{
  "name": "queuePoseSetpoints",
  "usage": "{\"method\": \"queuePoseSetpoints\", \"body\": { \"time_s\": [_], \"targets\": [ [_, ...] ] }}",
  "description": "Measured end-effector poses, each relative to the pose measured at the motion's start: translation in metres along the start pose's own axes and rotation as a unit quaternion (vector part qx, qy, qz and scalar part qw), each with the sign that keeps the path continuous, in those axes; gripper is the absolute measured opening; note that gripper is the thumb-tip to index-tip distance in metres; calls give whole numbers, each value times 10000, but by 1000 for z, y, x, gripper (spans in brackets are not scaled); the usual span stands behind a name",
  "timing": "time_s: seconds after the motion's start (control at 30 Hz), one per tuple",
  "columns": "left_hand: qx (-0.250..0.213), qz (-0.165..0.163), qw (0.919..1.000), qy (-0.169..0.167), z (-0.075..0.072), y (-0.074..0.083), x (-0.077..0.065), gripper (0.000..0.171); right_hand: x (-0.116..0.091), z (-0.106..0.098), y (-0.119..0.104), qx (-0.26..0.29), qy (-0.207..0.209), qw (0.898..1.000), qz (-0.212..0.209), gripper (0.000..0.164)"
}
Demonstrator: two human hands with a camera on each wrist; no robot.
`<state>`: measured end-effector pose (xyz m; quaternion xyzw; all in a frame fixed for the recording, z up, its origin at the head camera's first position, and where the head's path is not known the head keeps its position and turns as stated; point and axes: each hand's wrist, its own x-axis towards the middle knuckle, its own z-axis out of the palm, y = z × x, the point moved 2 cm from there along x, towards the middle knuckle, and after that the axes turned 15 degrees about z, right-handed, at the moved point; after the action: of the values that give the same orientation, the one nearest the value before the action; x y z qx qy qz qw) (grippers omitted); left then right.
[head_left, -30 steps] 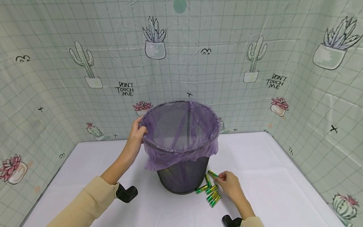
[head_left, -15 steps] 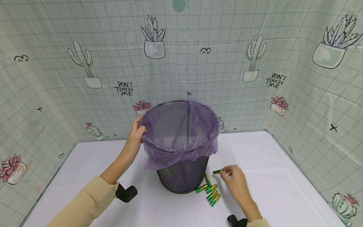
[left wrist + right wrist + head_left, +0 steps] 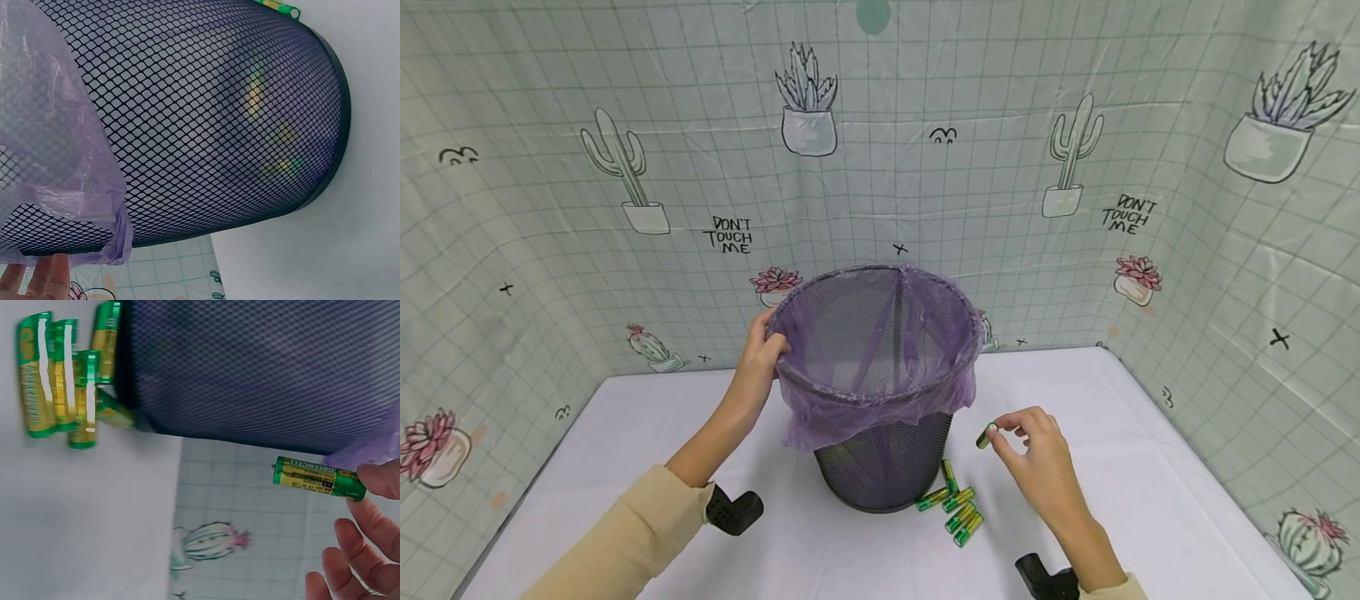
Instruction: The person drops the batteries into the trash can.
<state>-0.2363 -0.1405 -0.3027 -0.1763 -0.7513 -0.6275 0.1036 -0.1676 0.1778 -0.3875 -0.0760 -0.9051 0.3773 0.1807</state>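
Observation:
A black mesh wastebasket (image 3: 880, 471) stands upright on the white table, lined with a purple plastic bag (image 3: 868, 425) folded over its rim. My left hand (image 3: 758, 354) grips the rim and bag at the left, thumb on the near side. In the right wrist view, thumb and index finger of my right hand (image 3: 369, 531) pinch one end of a green and gold battery (image 3: 319, 477). This hand (image 3: 1036, 454) is right of the basket, below rim height. Several loose batteries (image 3: 958, 500) lie by the basket's lower right side. Through the mesh, blurred yellow-green shapes (image 3: 254, 94) show inside near the bottom.
The white tabletop (image 3: 1150, 467) extends around the basket. Behind and at both sides hangs a pale gridded cloth (image 3: 880, 200) with printed cacti. A black wrist device (image 3: 735, 510) sits at my left cuff, another (image 3: 1047, 577) at my right.
My right hand has lifted the battery off the table beside the pile and moved it up and to the right, turning it. My left hand and the wastebasket have stayed put.

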Motion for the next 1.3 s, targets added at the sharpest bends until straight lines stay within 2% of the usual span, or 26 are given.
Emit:
{"method": "queuePoseSetpoints", "body": {
  "time_s": [0.4,0.7,0.97,1.3],
  "targets": [
    [86,-19,10000,-13,0,-1,-1,67,4,-42,-44,242,364,9958,-809,11],
    [6,-40,10000,2,1,1,1,67,10,-66,-74,470,464,9914,-1131,12],
    [33,-86,10000,12,1,1,1,67,16,-73,-96,683,448,9886,-1263,11],
    [83,-63,9999,-16,0,2,0,68,19,-71,-112,1001,452,9816,-1562,12]
  ]
}}
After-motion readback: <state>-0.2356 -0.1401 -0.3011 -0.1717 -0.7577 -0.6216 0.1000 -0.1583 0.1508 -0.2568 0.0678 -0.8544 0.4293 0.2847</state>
